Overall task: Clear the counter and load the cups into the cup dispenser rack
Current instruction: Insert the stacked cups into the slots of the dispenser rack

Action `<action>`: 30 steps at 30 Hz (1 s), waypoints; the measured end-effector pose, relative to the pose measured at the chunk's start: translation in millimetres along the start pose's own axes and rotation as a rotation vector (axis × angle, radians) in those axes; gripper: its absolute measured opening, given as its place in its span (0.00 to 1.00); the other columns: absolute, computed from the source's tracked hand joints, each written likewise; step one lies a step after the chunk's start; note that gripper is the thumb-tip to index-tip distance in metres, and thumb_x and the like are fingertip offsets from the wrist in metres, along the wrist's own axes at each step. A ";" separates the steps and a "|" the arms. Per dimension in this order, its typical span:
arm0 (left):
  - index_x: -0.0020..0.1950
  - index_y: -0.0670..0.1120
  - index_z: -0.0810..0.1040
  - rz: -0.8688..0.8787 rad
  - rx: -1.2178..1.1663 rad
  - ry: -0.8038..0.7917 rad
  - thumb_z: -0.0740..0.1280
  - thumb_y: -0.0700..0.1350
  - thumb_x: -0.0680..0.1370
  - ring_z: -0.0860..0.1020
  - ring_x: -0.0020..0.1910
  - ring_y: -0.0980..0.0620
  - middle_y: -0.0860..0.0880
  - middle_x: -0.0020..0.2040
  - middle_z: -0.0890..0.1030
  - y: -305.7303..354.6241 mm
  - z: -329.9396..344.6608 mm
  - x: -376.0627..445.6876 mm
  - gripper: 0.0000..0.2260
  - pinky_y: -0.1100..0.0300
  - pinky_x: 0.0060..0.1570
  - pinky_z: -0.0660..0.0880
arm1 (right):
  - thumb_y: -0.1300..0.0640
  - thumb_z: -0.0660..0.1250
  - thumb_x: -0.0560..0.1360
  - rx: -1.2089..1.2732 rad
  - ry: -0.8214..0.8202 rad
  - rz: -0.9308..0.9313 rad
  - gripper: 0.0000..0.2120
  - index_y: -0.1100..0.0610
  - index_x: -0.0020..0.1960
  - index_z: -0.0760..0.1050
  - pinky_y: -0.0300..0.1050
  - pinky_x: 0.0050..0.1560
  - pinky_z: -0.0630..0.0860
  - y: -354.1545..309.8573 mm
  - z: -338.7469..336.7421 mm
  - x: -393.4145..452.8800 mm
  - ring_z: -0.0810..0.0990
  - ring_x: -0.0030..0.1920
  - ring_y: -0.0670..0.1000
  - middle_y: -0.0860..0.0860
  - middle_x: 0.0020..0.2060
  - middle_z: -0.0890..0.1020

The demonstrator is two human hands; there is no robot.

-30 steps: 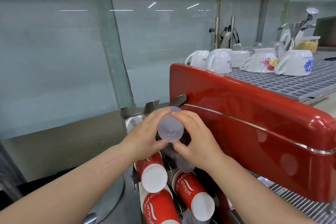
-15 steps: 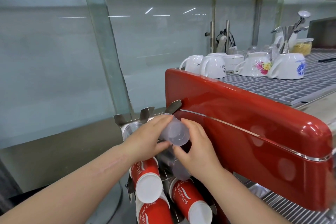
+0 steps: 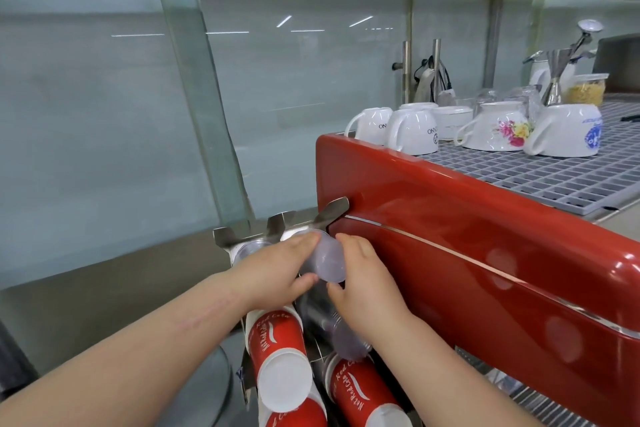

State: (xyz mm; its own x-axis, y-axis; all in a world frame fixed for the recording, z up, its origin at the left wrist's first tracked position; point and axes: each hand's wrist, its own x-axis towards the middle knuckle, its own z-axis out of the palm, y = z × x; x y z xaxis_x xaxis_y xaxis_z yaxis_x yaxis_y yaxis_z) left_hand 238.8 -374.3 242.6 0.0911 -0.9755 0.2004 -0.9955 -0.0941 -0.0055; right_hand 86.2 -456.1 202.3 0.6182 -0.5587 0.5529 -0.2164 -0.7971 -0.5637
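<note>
A clear plastic cup stack (image 3: 328, 262) lies bottom-out in the top right slot of the steel cup dispenser rack (image 3: 277, 222). My left hand (image 3: 277, 274) grips the stack from the left, thumb underneath. My right hand (image 3: 363, 284) holds it from the right with curled fingers. Below sit red paper cup stacks (image 3: 280, 354) (image 3: 363, 395) and another clear cup stack (image 3: 346, 340). A further clear cup (image 3: 249, 248) fills the top left slot.
A red espresso machine (image 3: 485, 253) stands right against the rack. White mugs (image 3: 412, 132) rest upside down on its grey top grate (image 3: 554, 177). A glass partition (image 3: 104, 132) runs behind, with a steel ledge (image 3: 104, 288) below it.
Both hands have pushed the clear cup stack deeper into the top right slot, so less of it sticks out. The camera view shifted slightly downward.
</note>
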 end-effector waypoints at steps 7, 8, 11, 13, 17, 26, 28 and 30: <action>0.80 0.47 0.44 -0.008 0.084 -0.054 0.57 0.56 0.80 0.62 0.76 0.50 0.50 0.80 0.54 -1.5 6.6 -0.2 0.34 0.57 0.70 0.62 | 0.61 0.66 0.74 -0.066 -0.082 0.017 0.34 0.58 0.76 0.54 0.36 0.66 0.61 -3.3 0.0 0.3 0.66 0.70 0.52 0.54 0.71 0.64; 0.80 0.47 0.44 -0.013 0.085 -0.052 0.57 0.56 0.80 0.62 0.76 0.50 0.50 0.80 0.54 -0.7 5.9 -0.8 0.34 0.57 0.70 0.62 | 0.60 0.66 0.74 -0.071 -0.089 0.013 0.34 0.58 0.76 0.54 0.35 0.65 0.61 -4.2 -1.5 0.1 0.66 0.70 0.52 0.54 0.71 0.64; 0.80 0.47 0.46 -0.021 0.070 -0.050 0.58 0.56 0.80 0.63 0.75 0.50 0.50 0.80 0.56 1.8 3.9 -2.5 0.33 0.57 0.69 0.63 | 0.59 0.66 0.74 -0.092 -0.117 0.016 0.34 0.57 0.76 0.54 0.35 0.63 0.62 -7.8 -5.6 1.4 0.67 0.69 0.52 0.54 0.70 0.64; 0.79 0.48 0.48 -0.026 0.050 -0.043 0.59 0.56 0.80 0.66 0.73 0.50 0.49 0.79 0.59 5.6 0.5 -3.8 0.32 0.57 0.67 0.65 | 0.58 0.66 0.74 -0.118 -0.145 0.040 0.34 0.57 0.75 0.55 0.39 0.63 0.65 -10.1 -8.2 4.0 0.69 0.67 0.53 0.55 0.69 0.65; 0.78 0.50 0.54 -0.054 0.048 -0.042 0.61 0.55 0.79 0.70 0.69 0.48 0.49 0.76 0.66 11.4 -8.5 -6.3 0.30 0.55 0.65 0.69 | 0.57 0.68 0.73 -0.244 -0.245 0.103 0.30 0.59 0.71 0.59 0.44 0.58 0.69 -18.0 -14.6 11.6 0.73 0.62 0.56 0.57 0.65 0.68; 0.74 0.51 0.60 -0.108 0.081 -0.159 0.63 0.55 0.76 0.72 0.68 0.47 0.49 0.73 0.68 17.3 -24.2 -17.3 0.28 0.52 0.65 0.71 | 0.58 0.59 0.79 -0.573 -0.570 0.040 0.17 0.63 0.66 0.68 0.51 0.58 0.72 -70.1 -57.8 22.6 0.74 0.62 0.61 0.61 0.63 0.74; 0.77 0.49 0.58 -0.100 0.076 -0.156 0.63 0.55 0.77 0.67 0.72 0.47 0.48 0.77 0.63 19.2 -29.8 -26.1 0.30 0.52 0.70 0.66 | 0.59 0.57 0.80 -0.603 -0.599 0.029 0.16 0.63 0.66 0.69 0.49 0.58 0.72 -80.8 -66.1 23.3 0.75 0.62 0.60 0.60 0.64 0.75; 0.79 0.49 0.53 -0.089 0.088 -0.122 0.62 0.54 0.78 0.58 0.77 0.48 0.47 0.80 0.55 19.1 -37.9 -35.8 0.33 0.53 0.75 0.58 | 0.58 0.59 0.79 -0.669 -0.618 -0.007 0.17 0.62 0.67 0.68 0.48 0.60 0.71 -83.4 -68.2 23.4 0.74 0.63 0.60 0.59 0.65 0.74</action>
